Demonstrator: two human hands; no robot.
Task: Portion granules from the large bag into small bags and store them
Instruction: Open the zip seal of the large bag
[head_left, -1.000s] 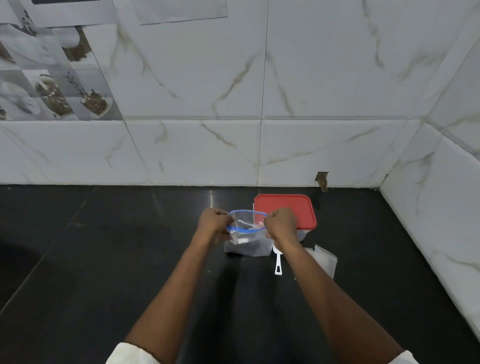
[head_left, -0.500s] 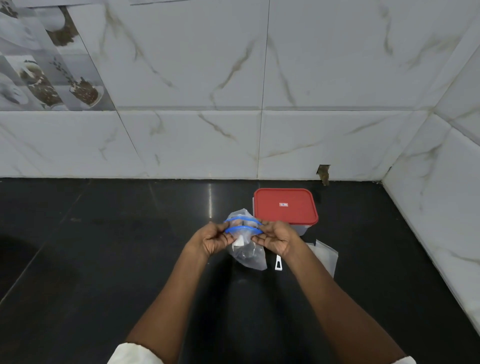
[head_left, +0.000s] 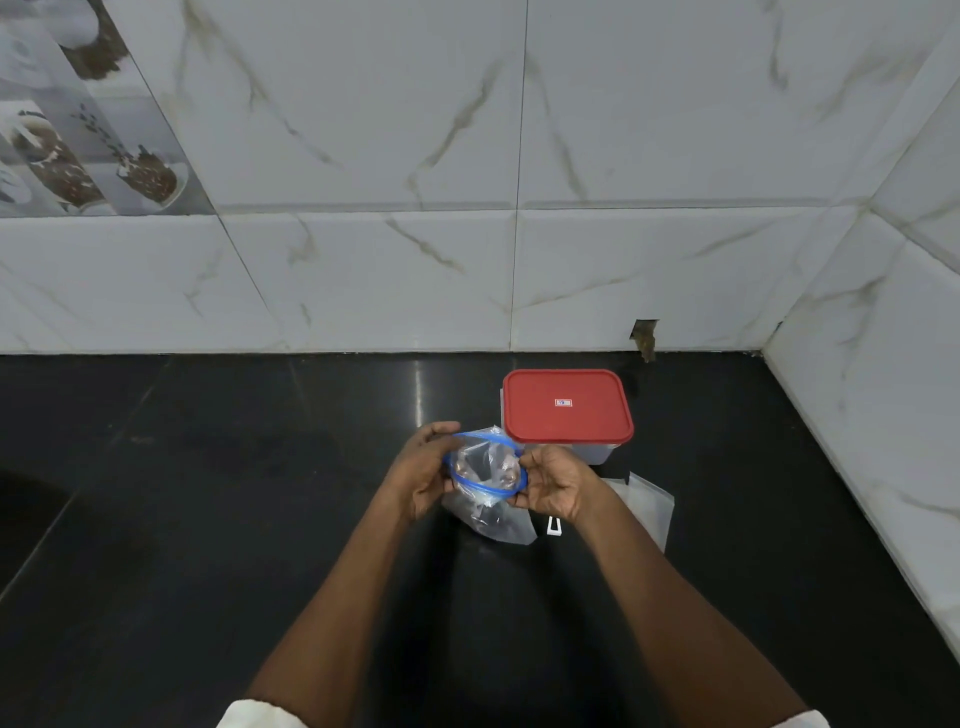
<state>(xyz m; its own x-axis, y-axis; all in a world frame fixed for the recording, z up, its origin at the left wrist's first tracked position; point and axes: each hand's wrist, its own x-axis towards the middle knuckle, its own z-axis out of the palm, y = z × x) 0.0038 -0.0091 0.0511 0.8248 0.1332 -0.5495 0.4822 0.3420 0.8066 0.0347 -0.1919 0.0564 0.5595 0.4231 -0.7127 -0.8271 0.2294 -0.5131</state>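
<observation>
A clear zip bag (head_left: 485, 486) with a blue seal strip is held above the black counter (head_left: 208, 519). My left hand (head_left: 423, 475) grips its left rim and my right hand (head_left: 553, 483) grips its right rim, and the blue mouth is pulled open into an oval. The bag's lower part hangs toward the counter. A clear box with a red lid (head_left: 568, 406) stands just behind my right hand. A white scoop handle (head_left: 554, 526) shows below my right wrist; the rest of it is hidden. Clear empty bags (head_left: 647, 506) lie flat to the right.
White marble-pattern tiles (head_left: 519, 208) wall the counter at the back and on the right (head_left: 893, 405), forming a corner. A dark recess (head_left: 26, 519) shows at the counter's left edge.
The bag's blue seal, pinched nearly flat half a second ago, is now spread into an open oval. Both hands moved slightly apart and tilted the mouth toward the camera.
</observation>
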